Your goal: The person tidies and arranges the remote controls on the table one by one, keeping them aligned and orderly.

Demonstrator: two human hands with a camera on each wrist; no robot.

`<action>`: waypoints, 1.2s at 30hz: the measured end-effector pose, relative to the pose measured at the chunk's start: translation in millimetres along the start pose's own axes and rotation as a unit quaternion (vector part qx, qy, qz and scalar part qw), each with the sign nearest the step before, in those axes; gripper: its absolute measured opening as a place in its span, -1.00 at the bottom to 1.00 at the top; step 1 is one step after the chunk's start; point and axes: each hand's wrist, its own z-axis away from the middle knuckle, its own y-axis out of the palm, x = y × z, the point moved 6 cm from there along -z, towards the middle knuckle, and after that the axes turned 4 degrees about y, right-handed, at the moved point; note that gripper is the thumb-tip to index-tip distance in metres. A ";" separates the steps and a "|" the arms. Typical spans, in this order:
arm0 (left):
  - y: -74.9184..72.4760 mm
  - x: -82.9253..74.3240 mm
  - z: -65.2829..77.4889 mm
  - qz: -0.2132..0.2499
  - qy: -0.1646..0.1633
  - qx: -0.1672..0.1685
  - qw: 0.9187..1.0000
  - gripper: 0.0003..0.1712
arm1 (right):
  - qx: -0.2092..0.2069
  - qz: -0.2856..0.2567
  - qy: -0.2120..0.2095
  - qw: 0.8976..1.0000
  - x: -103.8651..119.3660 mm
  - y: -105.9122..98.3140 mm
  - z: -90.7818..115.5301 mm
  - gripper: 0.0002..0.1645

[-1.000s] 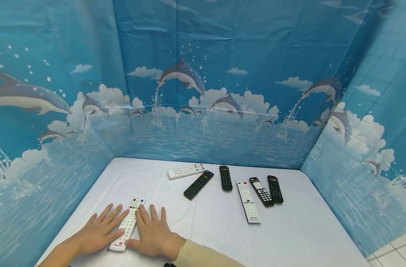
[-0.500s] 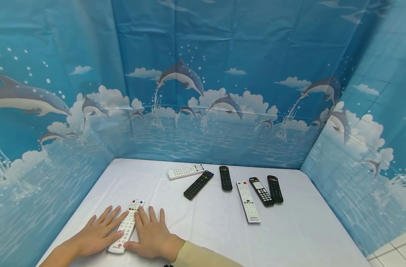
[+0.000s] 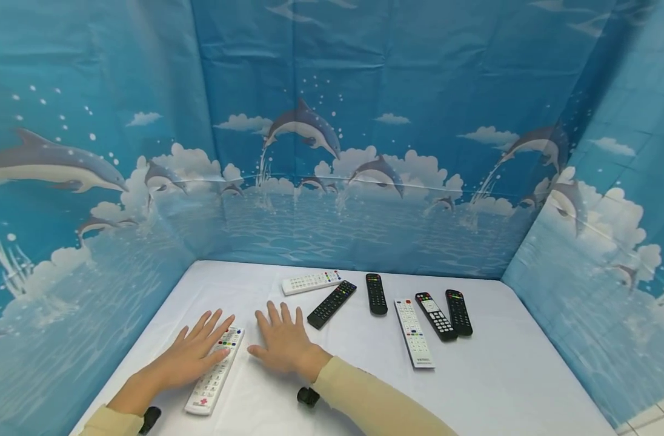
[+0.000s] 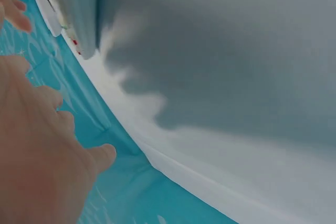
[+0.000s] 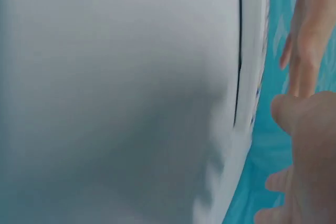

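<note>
A white remote control (image 3: 214,384) with a pink mark at its near end lies slanted on the white-covered table's left part. My left hand (image 3: 192,351) hovers with spread fingers and partly overlaps the remote's upper half in the head view. To the right of that remote, my right hand (image 3: 285,342) is raised with fingers spread and nothing in it. Soft shadows of the hands fall on the tabletop in both wrist views. The right wrist view shows the remote's long edge (image 5: 252,51) beside the right hand (image 5: 315,150).
At the back lie another white remote (image 3: 312,282) and a slanted black remote (image 3: 332,304), with a black remote (image 3: 376,295) beside them. Farther right are a long white remote (image 3: 414,333) and two black ones (image 3: 437,316). A blue dolphin-print curtain (image 3: 332,224) encloses the table's back and sides.
Both hands have risen from beside the white remote. The right hand has moved away to the right, and the left hand has shifted slightly forward and right. The remotes keep their places.
</note>
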 end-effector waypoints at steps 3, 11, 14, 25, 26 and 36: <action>-0.7 -4.2 -22.0 -0.007 0.006 0.003 1.000 -0.18 | -0.009 -0.013 0.027 1.000 -29.5 0.9 -11.1 -0.07; -0.2 -13.5 -83.8 -0.022 0.009 0.027 0.999 -0.08 | 0.010 -0.063 0.091 0.994 -99.4 8.9 -34.5 -0.08; 1.2 -17.3 -105.0 -0.014 0.009 0.043 0.999 -0.07 | 0.021 -0.067 0.104 0.992 -115.6 11.5 -37.7 -0.08; 29.5 -21.3 -178.3 -0.035 -0.005 0.096 0.995 -0.16 | 0.028 -0.048 0.144 0.988 -156.5 14.0 -43.2 -0.12; 32.7 -20.8 -182.2 -0.034 -0.013 0.104 0.994 -0.17 | 0.033 -0.049 0.146 0.988 -158.0 15.2 -43.3 -0.13; 42.0 -22.7 -190.3 -0.043 -0.001 0.126 0.991 -0.23 | 0.041 -0.059 0.151 0.986 -158.1 21.1 -43.8 -0.14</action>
